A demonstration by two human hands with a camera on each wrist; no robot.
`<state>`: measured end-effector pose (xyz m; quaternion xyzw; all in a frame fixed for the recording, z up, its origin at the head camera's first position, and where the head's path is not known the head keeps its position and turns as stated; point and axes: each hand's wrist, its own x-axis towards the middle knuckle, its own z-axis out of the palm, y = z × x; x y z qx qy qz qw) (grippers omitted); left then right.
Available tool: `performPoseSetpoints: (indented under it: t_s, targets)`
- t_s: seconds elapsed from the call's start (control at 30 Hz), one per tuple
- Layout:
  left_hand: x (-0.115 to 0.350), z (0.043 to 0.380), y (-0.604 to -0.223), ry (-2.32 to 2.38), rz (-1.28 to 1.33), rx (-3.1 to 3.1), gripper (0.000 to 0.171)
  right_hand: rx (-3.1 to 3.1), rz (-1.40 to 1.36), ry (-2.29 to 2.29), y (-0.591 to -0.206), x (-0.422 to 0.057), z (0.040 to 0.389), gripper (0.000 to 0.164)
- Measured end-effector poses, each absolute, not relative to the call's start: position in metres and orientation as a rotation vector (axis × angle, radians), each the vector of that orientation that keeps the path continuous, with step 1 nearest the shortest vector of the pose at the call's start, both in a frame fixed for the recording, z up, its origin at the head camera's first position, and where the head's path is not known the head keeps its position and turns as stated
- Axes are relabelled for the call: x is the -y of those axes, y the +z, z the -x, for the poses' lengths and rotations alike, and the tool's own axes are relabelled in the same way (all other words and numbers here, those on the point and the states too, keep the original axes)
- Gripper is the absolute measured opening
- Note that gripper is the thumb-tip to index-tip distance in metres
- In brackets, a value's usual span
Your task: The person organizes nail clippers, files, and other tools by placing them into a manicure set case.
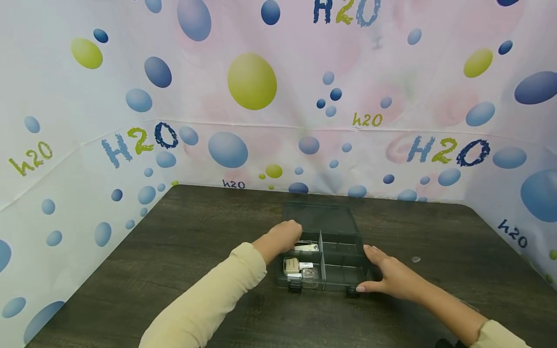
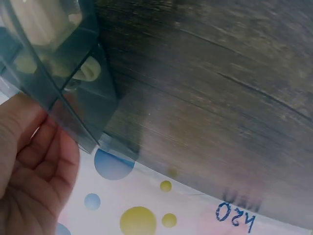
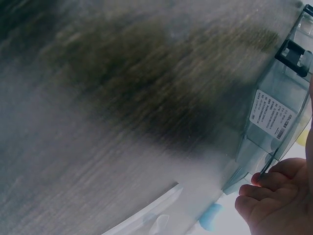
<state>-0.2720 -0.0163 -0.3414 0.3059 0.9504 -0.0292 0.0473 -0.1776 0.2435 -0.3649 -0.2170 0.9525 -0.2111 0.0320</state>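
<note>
A smoky clear plastic organizer box [image 1: 344, 278] lies on the dark table, its lid [image 1: 319, 217] laid back. In its front left compartment are small bottles [image 1: 291, 265], one beige like nail polish. A silver nail clipper [image 1: 307, 248] lies in the back left compartment, one end close by my left hand [image 1: 285, 235]. That hand reaches over the box's left wall with bent fingers [image 2: 54, 156]; the fingertips are hidden behind the wall, so I cannot tell what they hold. My right hand [image 1: 393, 275] rests at the box's right side, thumb by the front corner, fingers [image 3: 279, 183] along the edge.
Right of the box a small clear disc [image 1: 416, 259] lies on the wood-grain table [image 1: 196, 232]. Two black latches [image 1: 295, 285] stick out at the box's front. A printed backdrop [image 1: 270, 145] rises behind and beside the table. Something dark [image 1: 446, 343] shows at the bottom edge.
</note>
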Motion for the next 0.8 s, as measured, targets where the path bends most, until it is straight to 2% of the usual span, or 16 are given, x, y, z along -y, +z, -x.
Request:
performPoseSetpoints:
  t_s: [0.07, 0.2, 0.37, 0.8]
  targets:
    - [0.021, 0.271, -0.339, 0.043, -0.954, -2.897, 0.020, -2.936, 0.670, -0.649, -0.365, -0.244, 0.178, 0.106]
    - [0.031, 0.266, -0.335, 0.276, -0.973, -2.971, 0.018, -2.932, 0.674, -0.651, -0.365, -0.244, 0.178, 0.106]
    - [0.041, 0.258, -0.333, 0.393, -0.937, -3.120, 0.046, -2.930, 0.671, -0.652, -0.365, -0.244, 0.178, 0.106]
    - [0.060, 0.228, -0.347, 0.372, -0.854, -3.009, 0.084, -2.924, 0.651, -0.647, -0.365, -0.244, 0.179, 0.107]
